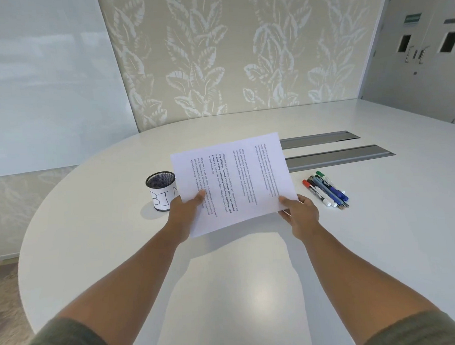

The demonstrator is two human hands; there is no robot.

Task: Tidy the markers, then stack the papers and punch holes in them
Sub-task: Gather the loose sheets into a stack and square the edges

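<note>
both hands, left hand [186, 211] and right hand [300, 213], grip printed papers [232, 182] above the table [383, 243]; markers [326, 189] lie right.

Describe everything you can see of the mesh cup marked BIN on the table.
The mesh cup is a small round pen holder of black wire mesh with a dark rim, open at the top. A white paper label wraps its lower part, hand-lettered "BIN", the last letter partly hidden behind the left hand and the printed sheet. It stands upright on the white table, left of the held sheet, far from the markers. Nothing sticks out above its rim; its inside cannot be seen.
</note>
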